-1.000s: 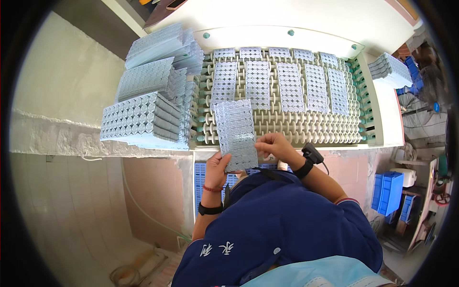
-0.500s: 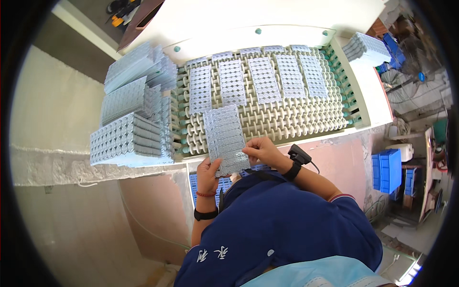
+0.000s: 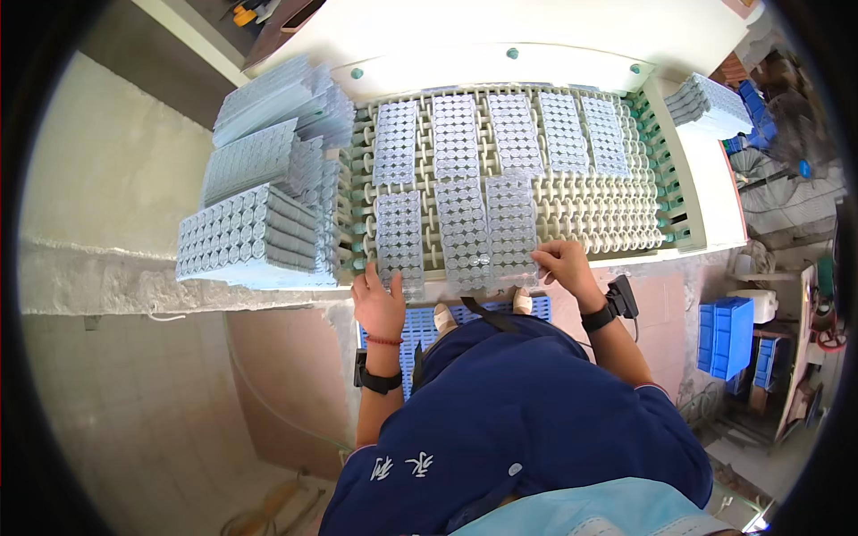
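Three grey-blue panels with rows of round cells lie along the near side of a roller conveyor. My left hand (image 3: 379, 302) is at the near left corner of the left panel (image 3: 399, 234), its thumb and fingers apart. Beside it lies the middle panel (image 3: 462, 230), close against the right panel (image 3: 511, 234). My right hand (image 3: 568, 270) has its thumb and forefinger pinched at the right edge of that right panel. Behind them, a row of similar panels (image 3: 457, 134) rests on the conveyor's white rollers (image 3: 599, 204).
High stacks of the same panels (image 3: 234, 228) stand on the left, and a smaller stack (image 3: 710, 105) at the far right. A white machine housing (image 3: 447, 45) rises behind the rollers. Blue crates (image 3: 726, 338) are at the right, and blue slatted flooring (image 3: 416, 326) lies below.
The panel I held up in both hands is down on the rollers, and three panels now lie in the near row. My hands have moved apart. The far row has shifted forward.
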A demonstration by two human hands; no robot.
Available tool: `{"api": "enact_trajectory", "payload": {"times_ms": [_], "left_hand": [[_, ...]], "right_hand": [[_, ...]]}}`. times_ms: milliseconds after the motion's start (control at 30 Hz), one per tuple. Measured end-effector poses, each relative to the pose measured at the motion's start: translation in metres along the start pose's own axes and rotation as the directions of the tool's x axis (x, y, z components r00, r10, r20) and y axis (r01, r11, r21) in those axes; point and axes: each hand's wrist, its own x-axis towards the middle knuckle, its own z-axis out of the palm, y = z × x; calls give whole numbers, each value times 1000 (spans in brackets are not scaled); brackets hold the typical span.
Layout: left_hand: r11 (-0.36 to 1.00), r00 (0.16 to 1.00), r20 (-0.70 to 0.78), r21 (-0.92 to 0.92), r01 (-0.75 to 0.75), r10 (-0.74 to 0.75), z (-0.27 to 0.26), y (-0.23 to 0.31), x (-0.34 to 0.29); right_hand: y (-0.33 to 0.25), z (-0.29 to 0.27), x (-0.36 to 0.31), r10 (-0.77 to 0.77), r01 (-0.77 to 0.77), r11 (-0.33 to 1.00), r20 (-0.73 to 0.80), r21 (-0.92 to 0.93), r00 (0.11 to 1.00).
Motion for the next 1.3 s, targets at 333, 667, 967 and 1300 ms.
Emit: {"api": "enact_trajectory", "payload": {"times_ms": [333, 667, 967, 1300], "left_hand": [[992, 996, 49, 94, -85, 80, 4, 10, 3], [995, 996, 15, 52, -83, 83, 8, 14, 11], [994, 995, -29, -44, -96, 95, -3, 5, 7], [994, 998, 4, -97, -55, 55, -16, 3, -12]], "right_hand": [[-13, 2, -10, -674, 536, 513, 71, -671, 735], [-7, 7, -1, -673, 583, 371, 223, -723, 706], [-27, -9, 15, -664, 530, 421, 148, -737, 733], [-113, -263, 69, -536, -103, 818, -815, -565, 220]]}}
